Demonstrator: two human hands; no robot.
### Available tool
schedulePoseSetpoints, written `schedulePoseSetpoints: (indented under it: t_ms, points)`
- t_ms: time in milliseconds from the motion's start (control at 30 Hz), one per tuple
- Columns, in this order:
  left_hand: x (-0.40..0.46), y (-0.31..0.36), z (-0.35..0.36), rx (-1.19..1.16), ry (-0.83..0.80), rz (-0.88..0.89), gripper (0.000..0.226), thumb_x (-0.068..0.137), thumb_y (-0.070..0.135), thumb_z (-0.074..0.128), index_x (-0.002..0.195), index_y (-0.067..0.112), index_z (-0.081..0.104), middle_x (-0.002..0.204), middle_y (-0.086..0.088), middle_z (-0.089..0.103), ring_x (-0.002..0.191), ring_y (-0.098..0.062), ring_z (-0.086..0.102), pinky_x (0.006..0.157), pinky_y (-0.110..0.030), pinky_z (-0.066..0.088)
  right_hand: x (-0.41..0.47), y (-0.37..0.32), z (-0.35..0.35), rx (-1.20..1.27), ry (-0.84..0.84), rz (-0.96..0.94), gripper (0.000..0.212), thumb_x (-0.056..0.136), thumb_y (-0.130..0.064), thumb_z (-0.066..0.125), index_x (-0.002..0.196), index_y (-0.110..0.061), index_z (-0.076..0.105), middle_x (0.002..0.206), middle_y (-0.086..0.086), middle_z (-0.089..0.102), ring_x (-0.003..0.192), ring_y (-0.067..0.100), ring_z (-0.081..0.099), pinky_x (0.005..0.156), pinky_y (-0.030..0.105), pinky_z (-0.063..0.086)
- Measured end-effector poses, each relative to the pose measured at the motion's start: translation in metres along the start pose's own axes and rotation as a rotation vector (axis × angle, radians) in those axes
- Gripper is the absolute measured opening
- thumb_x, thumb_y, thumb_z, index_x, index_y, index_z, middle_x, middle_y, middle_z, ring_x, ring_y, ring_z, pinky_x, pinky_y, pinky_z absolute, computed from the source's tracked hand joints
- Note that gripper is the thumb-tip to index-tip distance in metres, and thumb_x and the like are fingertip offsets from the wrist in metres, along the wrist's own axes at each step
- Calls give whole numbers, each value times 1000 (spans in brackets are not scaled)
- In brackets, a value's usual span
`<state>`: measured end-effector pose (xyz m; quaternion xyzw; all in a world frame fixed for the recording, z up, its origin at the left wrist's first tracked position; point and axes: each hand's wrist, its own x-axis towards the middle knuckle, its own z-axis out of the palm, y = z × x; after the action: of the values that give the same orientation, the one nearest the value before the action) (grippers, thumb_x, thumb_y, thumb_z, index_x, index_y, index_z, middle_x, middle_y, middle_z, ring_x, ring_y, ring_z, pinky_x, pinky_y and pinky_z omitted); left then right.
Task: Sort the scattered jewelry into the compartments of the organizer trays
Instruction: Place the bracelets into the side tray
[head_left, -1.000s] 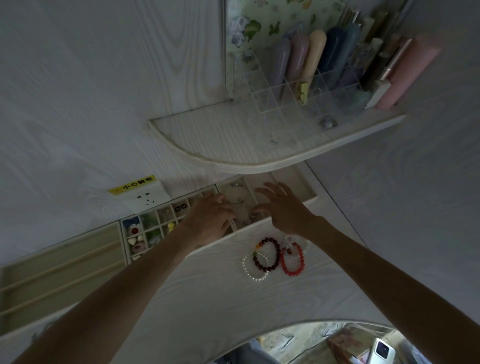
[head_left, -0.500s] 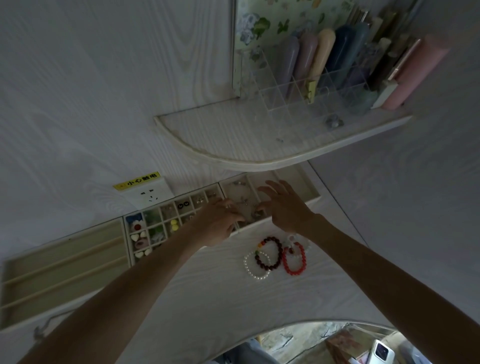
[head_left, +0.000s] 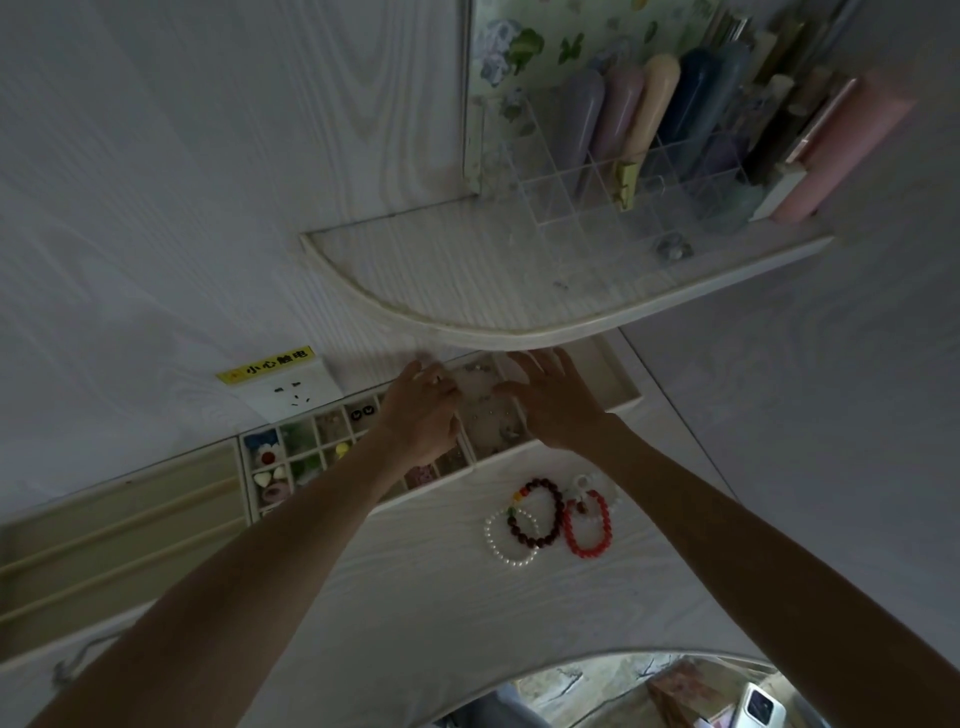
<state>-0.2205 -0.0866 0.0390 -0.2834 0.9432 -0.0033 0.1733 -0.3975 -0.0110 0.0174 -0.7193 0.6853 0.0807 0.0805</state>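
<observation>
Bracelets of dark red, bright red and white pearl beads (head_left: 548, 522) are left on the pale wood-grain desk (head_left: 415, 597), just nearer than the cream compartmented organizer tray (head_left: 626, 400). Over its compartments the left hand (head_left: 423, 410) is loosely curled, its hold unclear; the right hand (head_left: 550, 400) is spread and closer to the bracelets.

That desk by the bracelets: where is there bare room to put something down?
Bare desk lies between the forearms, left of the pearl bracelet, and right of the red bracelet. It is crowded where both hands work over the tray.
</observation>
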Motion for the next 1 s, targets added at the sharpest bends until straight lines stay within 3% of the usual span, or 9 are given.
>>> schedulePoseSetpoints:
  t_ms: [133, 233, 300, 500, 567, 700, 867, 1000]
  points:
    - [-4, -1, -1, -89, 59, 94, 47, 96, 27, 39, 143, 23, 35, 150, 3, 34, 141, -18, 23, 114, -36, 15, -3, 3, -3, 107, 85, -70, 47, 83, -11, 57, 126, -28, 56, 155, 7, 20, 145, 28, 8, 116, 50, 8]
    - [-11, 1, 0, -113, 60, 256, 43, 95, 22, 40, 137, 29, 43, 144, 11, 42, 135, -14, 29, 111, -33, 20, -13, 10, -1, 175, 141, -139, 35, 79, -3, 56, 99, -27, 71, 148, 7, 36, 142, 31, 20, 115, 50, 14]
    - [-12, 4, 3, -108, 36, 285, 39, 96, 22, 38, 132, 30, 49, 141, 15, 45, 132, -12, 31, 109, -32, 23, -18, 12, 2, 183, 132, -155, 35, 79, -1, 55, 93, -27, 74, 146, 6, 39, 141, 32, 23, 115, 51, 14]
    - [-9, 4, 6, -89, 38, 279, 35, 96, 27, 37, 127, 32, 54, 138, 17, 47, 130, -12, 32, 108, -32, 24, -23, 11, 6, 163, 40, -125, 44, 85, -3, 50, 111, -34, 68, 154, -2, 23, 145, 23, 7, 118, 42, -1]
    - [-9, 3, 7, -93, 34, 280, 36, 96, 26, 37, 127, 32, 55, 137, 16, 47, 129, -12, 33, 108, -33, 25, -23, 9, 5, 170, 48, -134, 44, 85, -3, 50, 110, -34, 68, 153, 0, 26, 145, 24, 10, 118, 45, 2]
    - [-11, 1, 9, -112, 50, 282, 38, 96, 25, 38, 131, 33, 52, 140, 16, 46, 132, -11, 31, 110, -34, 23, -23, 16, 6, 184, 173, -169, 45, 70, 5, 60, 95, -31, 74, 138, 9, 49, 134, 36, 35, 111, 56, 23]
    - [-13, 2, 8, -118, 41, 293, 38, 97, 22, 37, 130, 33, 51, 138, 15, 47, 131, -11, 32, 108, -32, 22, -28, 17, 6, 153, 94, -139, 48, 81, 2, 50, 107, -32, 70, 150, 0, 31, 144, 24, 15, 115, 39, -2]
    - [-14, 3, 10, -158, 77, 297, 40, 95, 20, 40, 132, 33, 51, 139, 16, 47, 132, -10, 32, 107, -31, 21, -28, 18, 10, 159, 164, -139, 51, 75, 6, 52, 107, -29, 71, 145, 6, 41, 140, 30, 26, 115, 46, 8]
